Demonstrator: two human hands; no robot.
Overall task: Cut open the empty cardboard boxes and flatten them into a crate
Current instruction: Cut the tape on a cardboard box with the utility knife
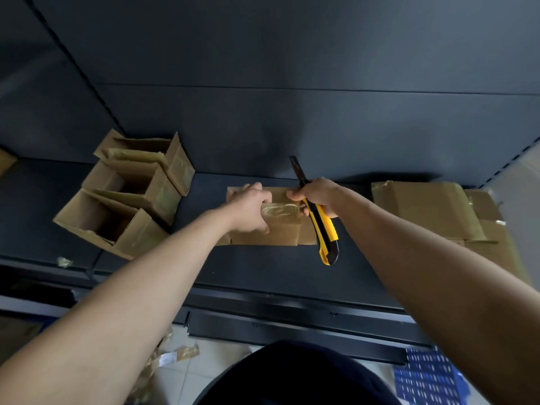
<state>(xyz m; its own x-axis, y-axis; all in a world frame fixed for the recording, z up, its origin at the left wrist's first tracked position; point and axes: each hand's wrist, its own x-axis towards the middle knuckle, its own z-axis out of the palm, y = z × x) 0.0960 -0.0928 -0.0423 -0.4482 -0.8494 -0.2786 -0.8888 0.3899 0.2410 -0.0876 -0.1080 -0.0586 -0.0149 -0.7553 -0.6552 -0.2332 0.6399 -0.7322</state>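
Brown cardboard box (pixel 280 230), lying low and mostly flat in the middle of the dark shelf (pixel 263 270), straight ahead of me. Wrinkled clear tape (pixel 282 210) runs across its upper flap. My left hand (pixel 248 210) sits on the box, fingers curled over the taped flap, gripping it. My right hand (pixel 317 197) is wrapped tight round a yellow-and-black knife (pixel 323 228). The blade is out and points up and away, and the handle end hangs past the box's right edge. Right fingertips touch the box's far edge.

Left on the shelf: three open boxes (pixel 117 197), packed close in a row. Right: a stack of flattened cardboard (pixel 432 211). On the floor below: tape scraps (pixel 175 353) at left, and a blue crate (pixel 429 372) at lower right, partly behind my arm.
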